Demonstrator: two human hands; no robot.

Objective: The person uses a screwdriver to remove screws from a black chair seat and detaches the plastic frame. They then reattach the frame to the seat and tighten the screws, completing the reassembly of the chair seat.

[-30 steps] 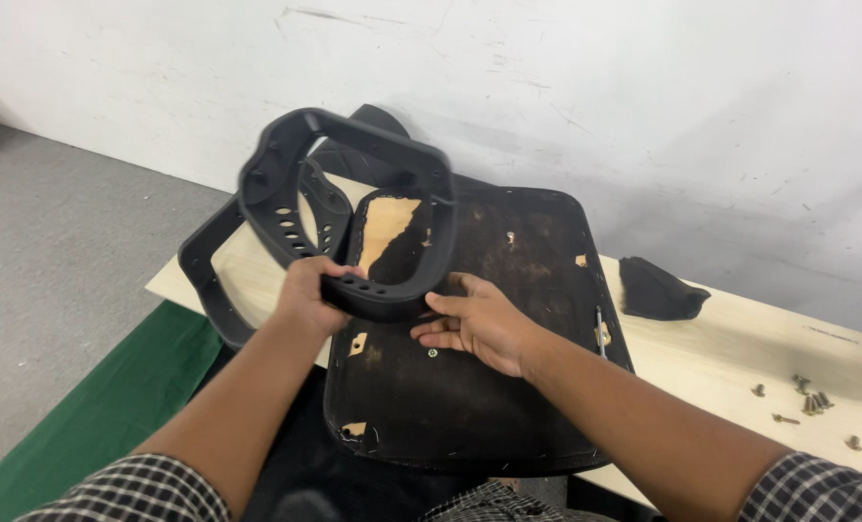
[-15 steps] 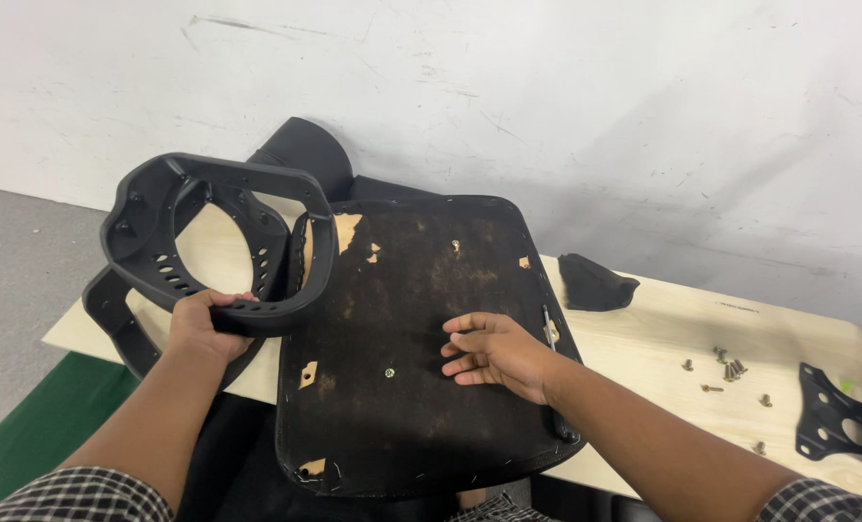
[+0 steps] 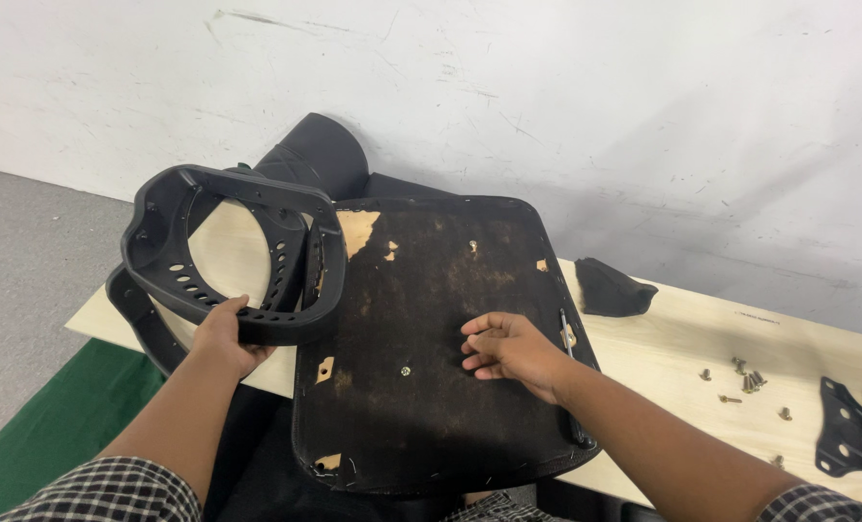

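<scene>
- The left hand point(image 3: 220, 335) has its grip closed on the lower rim of a black plastic frame point(image 3: 226, 253), a ring-shaped shell with rows of small holes. The frame is tilted up off the surface, its open middle facing the camera, probably so it clears the board beside it.
- The right hand point(image 3: 510, 349) lies flat and open on a dark seat board point(image 3: 431, 329), fingers spread and holding nothing. The palm seems to press down, likely to steady the board.
- The seat board rests on a pale wooden surface point(image 3: 663, 338). Its near edge hangs over the front of the surface toward the person, and worn patches show bare wood through the dark covering.
- The frame's right side sits just beside the board's left edge; I cannot tell whether they touch.
- Behind the frame another black curved part point(image 3: 315, 155) leans near the white wall point(image 3: 547, 97).
- To the right, well apart from both hands, lie a small black cap point(image 3: 610, 288), a cluster of loose screws point(image 3: 746, 379) and a black metal bracket point(image 3: 851, 440) near the surface's right end.
- Open room lies between the board and the screws; left of the surface the grey floor point(image 3: 25, 251) and a green mat point(image 3: 44, 425) show.
</scene>
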